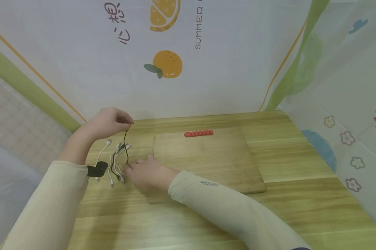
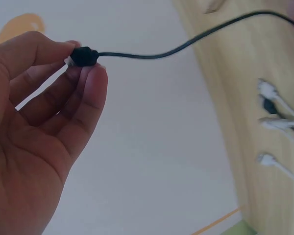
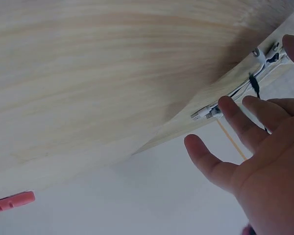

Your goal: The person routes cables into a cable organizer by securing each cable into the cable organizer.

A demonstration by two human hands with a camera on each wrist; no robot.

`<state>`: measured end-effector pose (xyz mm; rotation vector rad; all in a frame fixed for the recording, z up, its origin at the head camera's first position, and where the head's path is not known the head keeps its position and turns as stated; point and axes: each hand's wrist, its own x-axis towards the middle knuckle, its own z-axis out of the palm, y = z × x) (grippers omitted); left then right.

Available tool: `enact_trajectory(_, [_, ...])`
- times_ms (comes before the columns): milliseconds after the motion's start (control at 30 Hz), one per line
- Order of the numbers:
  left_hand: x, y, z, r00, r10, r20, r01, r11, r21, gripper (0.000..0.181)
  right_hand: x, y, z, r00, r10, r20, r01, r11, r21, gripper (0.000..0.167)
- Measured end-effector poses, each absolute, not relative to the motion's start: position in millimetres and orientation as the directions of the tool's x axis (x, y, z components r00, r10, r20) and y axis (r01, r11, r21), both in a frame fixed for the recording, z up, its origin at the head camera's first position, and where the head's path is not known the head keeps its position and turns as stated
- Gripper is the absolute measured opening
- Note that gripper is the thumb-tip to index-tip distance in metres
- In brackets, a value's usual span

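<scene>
Raised over the table's left part, my left hand [image 1: 106,122] pinches the plug [image 2: 83,57] of a thin black cable [image 2: 152,56] between thumb and fingers. From there the cable hangs down towards my right hand [image 1: 148,174]. The right hand is low at the board's left edge, palm facing the pile, fingers spread and fairly straight. In the right wrist view, a black cable end [image 3: 255,84] shows beside its fingertips [image 3: 226,104], and the cable runs partly hidden behind the fingers. Several white cables [image 1: 111,163] and another black cable [image 1: 113,166] lie left of the right hand.
A wooden board [image 1: 203,159] lies on the wood-grain table [image 1: 300,205]. Near the board's far edge sits a red notched strip [image 1: 198,133]. Printed white sheets [image 1: 225,76] hang behind and beside the table.
</scene>
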<state>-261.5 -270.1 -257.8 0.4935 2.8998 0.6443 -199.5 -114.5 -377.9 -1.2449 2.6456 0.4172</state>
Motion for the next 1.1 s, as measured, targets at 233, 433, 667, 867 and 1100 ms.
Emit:
enact_trajectory(233, [-253.5, -269.3, -233.7, -0.944, 0.329, -0.032, 0.283, 0.855, 0.434, 0.028, -200.8, -106.9, -371.1, -0.63, -0.731, -0.261, -0.776, 0.605, 0.178, 0.068])
enact_trajectory(433, [-253.1, -268.2, -227.6, -0.949, 0.315, -0.003, 0.284, 0.86, 0.424, 0.023, -204.0, -104.4, -370.6, -0.592, -0.791, -0.152, -0.8, 0.554, 0.231, 0.051])
enact_trajectory(667, [-255.5, -272.6, -226.8, -0.961, 0.269, 0.069, 0.274, 0.881, 0.386, 0.022, -210.4, -98.3, -376.2, -0.455, -0.886, 0.089, -0.815, 0.454, 0.359, 0.029])
enact_trajectory(867, [-256.2, -284.1, -222.8, -0.969, 0.224, 0.104, 0.247, 0.899, 0.361, 0.025, -213.0, -88.5, -372.3, -0.415, -0.895, 0.163, -0.801, 0.444, 0.402, 0.03])
enact_trajectory(1100, [-254.3, -295.9, -218.4, -0.974, 0.183, 0.131, 0.219, 0.905, 0.364, 0.028, -214.2, -70.8, -364.6, -0.49, -0.808, 0.327, -0.784, 0.573, 0.239, 0.029])
